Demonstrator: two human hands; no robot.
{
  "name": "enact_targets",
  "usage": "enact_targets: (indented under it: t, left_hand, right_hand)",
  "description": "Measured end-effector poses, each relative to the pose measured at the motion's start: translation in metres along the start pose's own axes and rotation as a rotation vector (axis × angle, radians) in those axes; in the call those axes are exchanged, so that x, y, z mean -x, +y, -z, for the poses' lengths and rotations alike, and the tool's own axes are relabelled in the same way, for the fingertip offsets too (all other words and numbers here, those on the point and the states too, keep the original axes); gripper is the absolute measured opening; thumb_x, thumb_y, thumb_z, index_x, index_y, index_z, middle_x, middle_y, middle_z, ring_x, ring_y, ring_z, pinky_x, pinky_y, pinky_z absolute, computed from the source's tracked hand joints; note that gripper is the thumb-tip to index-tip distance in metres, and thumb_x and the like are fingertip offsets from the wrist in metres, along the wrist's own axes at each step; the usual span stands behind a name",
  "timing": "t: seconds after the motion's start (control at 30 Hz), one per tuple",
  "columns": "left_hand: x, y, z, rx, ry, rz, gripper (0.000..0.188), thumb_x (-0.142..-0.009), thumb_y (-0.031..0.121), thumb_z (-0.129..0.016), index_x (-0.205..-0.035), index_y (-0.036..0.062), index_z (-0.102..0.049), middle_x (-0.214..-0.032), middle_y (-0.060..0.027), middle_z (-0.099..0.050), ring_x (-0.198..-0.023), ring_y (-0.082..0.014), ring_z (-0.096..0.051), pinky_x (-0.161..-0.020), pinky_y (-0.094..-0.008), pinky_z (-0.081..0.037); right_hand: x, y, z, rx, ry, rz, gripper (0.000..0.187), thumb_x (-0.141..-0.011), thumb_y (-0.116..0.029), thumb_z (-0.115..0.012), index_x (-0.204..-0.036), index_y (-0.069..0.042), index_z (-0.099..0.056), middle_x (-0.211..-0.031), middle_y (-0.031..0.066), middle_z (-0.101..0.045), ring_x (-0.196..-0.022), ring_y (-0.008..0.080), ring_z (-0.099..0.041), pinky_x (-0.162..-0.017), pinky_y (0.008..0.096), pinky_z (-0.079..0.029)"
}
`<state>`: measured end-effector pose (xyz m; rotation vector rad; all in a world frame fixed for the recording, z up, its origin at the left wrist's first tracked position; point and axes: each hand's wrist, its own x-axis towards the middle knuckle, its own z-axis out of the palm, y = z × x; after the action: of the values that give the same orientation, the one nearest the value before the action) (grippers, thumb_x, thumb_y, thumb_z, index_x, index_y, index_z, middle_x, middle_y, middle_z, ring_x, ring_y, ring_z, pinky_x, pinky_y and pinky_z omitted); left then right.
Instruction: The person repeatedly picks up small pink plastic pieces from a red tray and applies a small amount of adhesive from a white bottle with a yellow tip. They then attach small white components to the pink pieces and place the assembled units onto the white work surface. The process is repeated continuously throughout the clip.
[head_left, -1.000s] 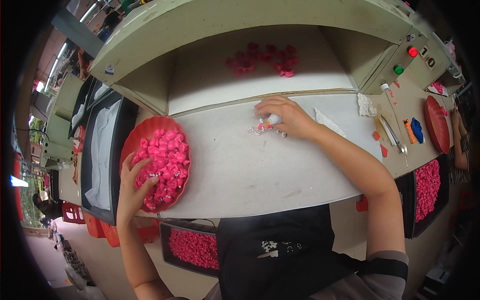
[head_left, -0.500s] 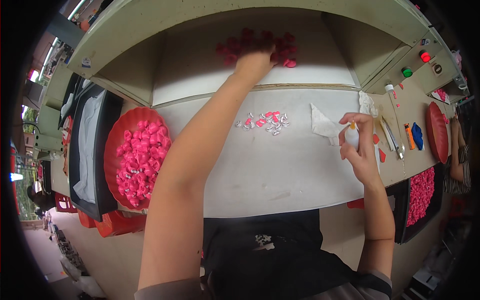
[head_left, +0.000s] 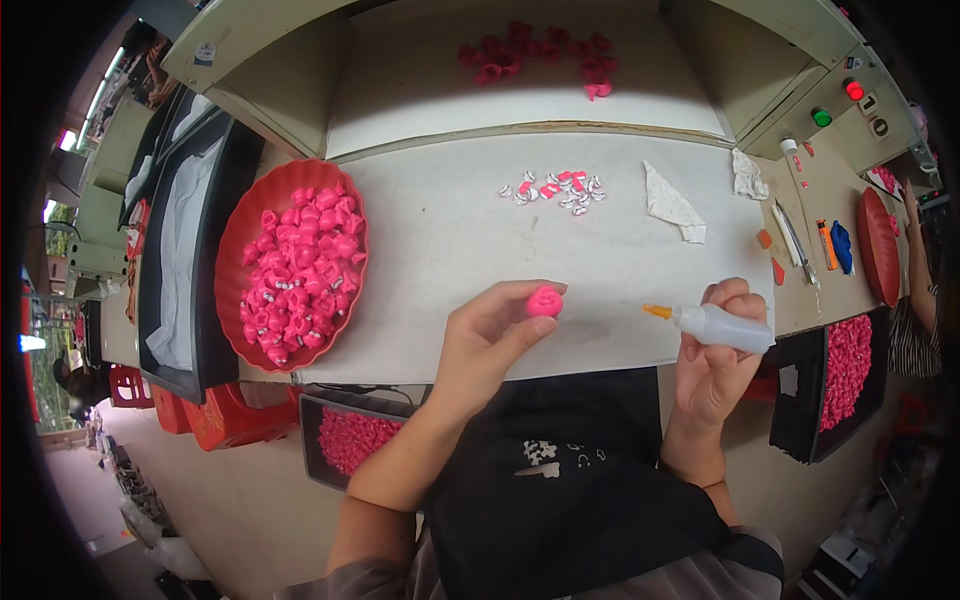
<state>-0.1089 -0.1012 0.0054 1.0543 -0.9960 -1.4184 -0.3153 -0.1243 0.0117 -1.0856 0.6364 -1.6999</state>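
My left hand (head_left: 487, 342) pinches a small rounded pink plastic piece (head_left: 545, 301) between thumb and fingers, above the front part of the white work surface. To its right, my right hand (head_left: 720, 360) is wrapped round a translucent white squeeze bottle (head_left: 725, 328). The bottle lies tilted sideways, and its orange needle tip (head_left: 656, 311) points left toward the pink piece, with a gap between them. Beyond both hands, a loose group of small silver-white and pink parts (head_left: 556, 190) lies on the white sheet (head_left: 430, 230).
More pink pieces (head_left: 535, 48) sit inside the hooded box at the back. On the left stands a red scalloped bowl (head_left: 228, 250) heaped with pink pieces, beside a black tray (head_left: 150, 340). A crumpled tissue (head_left: 672, 203), tweezers (head_left: 790, 240) and an orange tube (head_left: 827, 245) lie right.
My left hand has come back from the hooded box with a pink piece in its fingers. My right hand has moved nearer to me, tipping the bottle so its tip points left.
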Motion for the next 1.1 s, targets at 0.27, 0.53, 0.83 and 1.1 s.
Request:
enact_targets:
  t: [0.27, 0.53, 0.83, 1.1]
  left_hand:
    - [0.031, -0.012, 0.000, -0.191, 0.050, -0.268, 0.030, -0.073, -0.007, -0.062, -0.102, -0.0034, -0.057, -0.109, -0.0159, -0.056, -0.101, -0.0200, -0.053, -0.089, -0.0309, -0.040]
    - [0.031, -0.008, 0.002, -0.270, 0.056, -0.311, 0.028, -0.072, -0.007, -0.064, -0.099, -0.0028, -0.058, -0.105, -0.0149, -0.058, -0.101, -0.0206, -0.054, -0.089, -0.0307, -0.041]
    - [0.029, -0.010, 0.002, -0.395, 0.094, -0.386, 0.026, -0.072, -0.004, -0.064, -0.098, -0.0013, -0.060, -0.106, -0.0140, -0.058, -0.099, -0.0207, -0.055, -0.086, -0.0300, -0.043]
    - [0.028, -0.011, -0.001, -0.367, 0.068, -0.351, 0.026, -0.073, -0.004, -0.064, -0.098, -0.0011, -0.060, -0.108, -0.0144, -0.058, -0.099, -0.0202, -0.055, -0.086, -0.0295, -0.043]
  right_hand:
    - [0.020, -0.025, -0.013, 0.607, -0.447, 0.327, 0.047, -0.053, -0.013, -0.085, -0.089, -0.009, -0.055, -0.086, 0.0057, -0.052, -0.064, 0.0141, -0.056, -0.056, 0.0243, -0.047]
    - [0.025, -0.018, -0.024, 0.699, -0.479, 0.384, 0.040, -0.061, -0.020, -0.081, -0.087, -0.007, -0.055, -0.081, 0.0061, -0.050, -0.058, 0.0118, -0.048, -0.052, 0.0216, -0.044]
    - [0.025, -0.022, -0.026, 0.763, -0.522, 0.388, 0.042, -0.056, -0.017, -0.083, -0.088, -0.008, -0.057, -0.081, 0.0054, -0.052, -0.058, 0.0133, -0.051, -0.050, 0.0230, -0.045]
    - [0.025, -0.026, -0.025, 0.717, -0.485, 0.337, 0.048, -0.050, -0.013, -0.086, -0.090, -0.010, -0.059, -0.084, 0.0048, -0.056, -0.060, 0.0159, -0.057, -0.049, 0.0246, -0.047]
